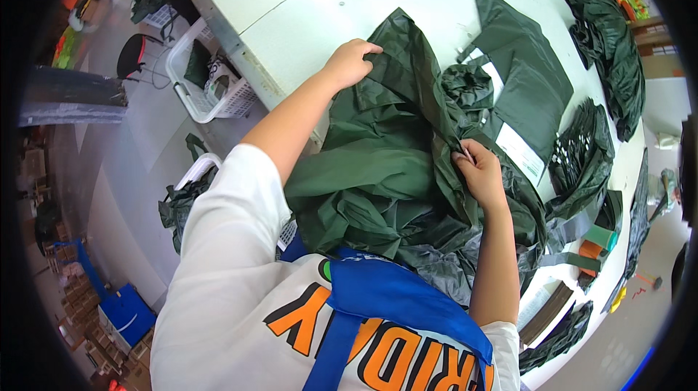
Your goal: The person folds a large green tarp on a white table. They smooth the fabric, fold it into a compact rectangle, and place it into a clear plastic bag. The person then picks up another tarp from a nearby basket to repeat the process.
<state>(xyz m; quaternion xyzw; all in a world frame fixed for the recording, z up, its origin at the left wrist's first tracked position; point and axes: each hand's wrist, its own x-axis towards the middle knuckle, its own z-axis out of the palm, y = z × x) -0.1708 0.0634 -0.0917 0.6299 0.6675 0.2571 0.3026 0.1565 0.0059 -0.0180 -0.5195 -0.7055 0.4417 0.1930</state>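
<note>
A large, crumpled piece of dark green fabric [371, 151], thin and slightly shiny, spreads over the near table edge and against my body. At its far left edge, my left hand [351, 64] grips the cloth, fingertips curled over it. My right hand [480, 173] pinches a gathered fold on the right side, with a small pale bit showing at the fingers. Just beyond that hand lies a rolled bundle of the same fabric [467, 88]. Flat folded green pieces [531, 75] and a white printed sheet [520, 152] are to its right.
The white table [305, 17] stretches ahead. Along its right side are a gathered dark bundle [582, 158] and a long dark heap [607, 42]. A green tape roll [601, 237] sits near right. On the left floor stand a white laundry basket [178, 75] and a black chair [133, 55].
</note>
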